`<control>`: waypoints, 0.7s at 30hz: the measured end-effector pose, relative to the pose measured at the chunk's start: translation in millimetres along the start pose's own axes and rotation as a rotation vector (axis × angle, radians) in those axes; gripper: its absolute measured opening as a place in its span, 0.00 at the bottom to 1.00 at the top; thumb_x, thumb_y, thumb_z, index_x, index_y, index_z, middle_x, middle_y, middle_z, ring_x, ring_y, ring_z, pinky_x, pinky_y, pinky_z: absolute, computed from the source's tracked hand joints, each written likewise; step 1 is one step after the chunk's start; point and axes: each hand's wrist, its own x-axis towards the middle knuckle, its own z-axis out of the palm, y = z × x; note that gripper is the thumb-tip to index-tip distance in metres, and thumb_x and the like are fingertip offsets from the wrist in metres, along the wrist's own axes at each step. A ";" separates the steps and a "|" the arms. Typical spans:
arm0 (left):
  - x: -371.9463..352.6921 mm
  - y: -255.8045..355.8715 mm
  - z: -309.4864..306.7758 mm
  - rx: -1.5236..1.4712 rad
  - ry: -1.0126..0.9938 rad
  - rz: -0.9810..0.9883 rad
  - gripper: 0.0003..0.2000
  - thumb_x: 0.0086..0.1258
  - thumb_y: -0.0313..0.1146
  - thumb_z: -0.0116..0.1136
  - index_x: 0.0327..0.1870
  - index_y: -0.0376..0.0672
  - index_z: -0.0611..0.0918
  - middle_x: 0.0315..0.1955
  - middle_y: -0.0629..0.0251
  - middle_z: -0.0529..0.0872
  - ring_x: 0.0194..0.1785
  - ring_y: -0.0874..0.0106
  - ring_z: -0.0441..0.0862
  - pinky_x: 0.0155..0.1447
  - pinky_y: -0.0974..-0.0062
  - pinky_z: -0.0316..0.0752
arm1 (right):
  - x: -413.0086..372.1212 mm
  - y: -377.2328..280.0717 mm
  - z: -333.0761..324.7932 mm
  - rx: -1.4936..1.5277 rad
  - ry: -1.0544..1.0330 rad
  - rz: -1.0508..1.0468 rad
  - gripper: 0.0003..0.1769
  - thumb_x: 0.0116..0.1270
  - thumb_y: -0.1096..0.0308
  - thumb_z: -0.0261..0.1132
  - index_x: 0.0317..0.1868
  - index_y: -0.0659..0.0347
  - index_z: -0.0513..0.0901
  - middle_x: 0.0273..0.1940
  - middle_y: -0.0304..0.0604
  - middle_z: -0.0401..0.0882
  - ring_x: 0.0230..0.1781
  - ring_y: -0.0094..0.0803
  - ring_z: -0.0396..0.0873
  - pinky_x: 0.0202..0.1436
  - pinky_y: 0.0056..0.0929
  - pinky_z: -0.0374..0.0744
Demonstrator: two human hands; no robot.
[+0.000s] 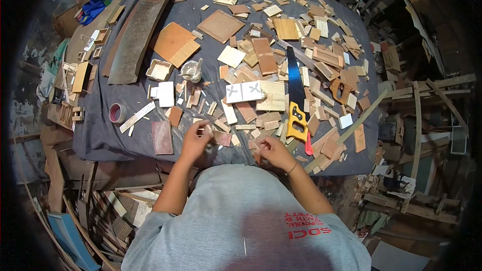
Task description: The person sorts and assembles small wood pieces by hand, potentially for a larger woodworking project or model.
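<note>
Near the front edge of the cloth-covered table (pixel 135 145), my left hand (pixel 197 138) has its fingers bent together around a small pale thing too small to name. Just right of it lies a reddish-brown wood piece (pixel 222 138). My right hand (pixel 272 151) is curled over the front edge, beside a small brown wood piece (pixel 254 150); whether it grips anything is unclear. The two hands are apart. A flat reddish board (pixel 162 137) lies left of my left hand. Right of my right hand is a handsaw with a yellow handle (pixel 297 120).
A tape roll (pixel 117 113) and a cup of pale paste (pixel 191 71) stand at the left. Many wood offcuts cover the middle and right. A second saw (pixel 340 90) lies among them. Long curved boards (pixel 135 45) rest at the back left.
</note>
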 end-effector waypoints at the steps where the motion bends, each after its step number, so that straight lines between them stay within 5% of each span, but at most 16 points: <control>1: -1.5 -10.0 -7.4 -0.001 -0.007 -0.001 0.20 0.56 0.27 0.62 0.53 0.38 0.79 0.40 0.64 0.82 0.40 0.73 0.78 0.44 0.75 0.75 | -6.4 5.7 1.0 0.053 0.001 0.091 0.12 0.57 0.71 0.68 0.39 0.64 0.77 0.31 0.32 0.72 0.30 0.19 0.69 0.37 0.20 0.73; 10: -10.0 1.1 -10.9 -0.179 -0.155 -0.110 0.15 0.56 0.26 0.66 0.43 0.37 0.78 0.35 0.66 0.82 0.34 0.78 0.78 0.37 0.80 0.73 | -6.0 2.7 27.1 0.274 0.045 0.108 0.11 0.60 0.75 0.64 0.40 0.64 0.71 0.30 0.38 0.75 0.30 0.22 0.75 0.35 0.21 0.75; 21: 0.0 -3.6 5.8 -0.435 -0.346 -0.214 0.16 0.60 0.20 0.61 0.50 0.34 0.76 0.37 0.63 0.82 0.37 0.77 0.80 0.41 0.79 0.78 | -9.6 -1.5 23.6 0.360 0.041 0.157 0.10 0.64 0.76 0.58 0.44 0.66 0.69 0.36 0.43 0.78 0.35 0.27 0.81 0.36 0.25 0.78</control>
